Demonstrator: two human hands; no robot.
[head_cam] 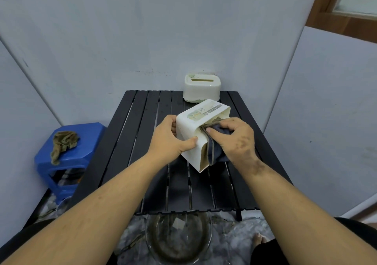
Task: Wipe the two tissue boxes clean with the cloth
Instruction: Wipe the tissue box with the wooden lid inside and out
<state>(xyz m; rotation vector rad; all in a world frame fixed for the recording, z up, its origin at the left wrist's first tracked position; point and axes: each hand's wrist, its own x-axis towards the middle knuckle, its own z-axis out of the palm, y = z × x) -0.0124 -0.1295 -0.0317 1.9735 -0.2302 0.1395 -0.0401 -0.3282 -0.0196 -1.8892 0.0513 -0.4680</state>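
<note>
Both hands are busy on one white tissue box (193, 134), tipped on its side above the black slatted table (142, 121). Left hand (171, 140) grips the box's left end, thumb pressed across the near face and fingers wrapped round the far side. Right hand (236, 140) pinches a dark grey cloth (216, 148) bunched under curled fingers and holds it against the box's open right-hand side, where the cloth drapes down over the rim and hangs below the hand toward the table. Dark smudges mark the back of the right hand and the wrist behind it.

A printed label runs along the upper face of the held box, just beyond both hands. Farther beyond the grip, at the table's far edge and apart from the held box, stands the second tissue box (202, 89), cream-white, upright, its slot facing up, with some grime near its top.

Well to the left of the left hand, off the table, a blue plastic stool (81, 142) carries a crumpled olive-brown rag (63, 144). Nearer the person than the hands, under the table's near edge, a clear glass bowl (179, 242) sits on the floor holding murky water. Pale grey wall panels (102, 40) close in behind and on both sides
</note>
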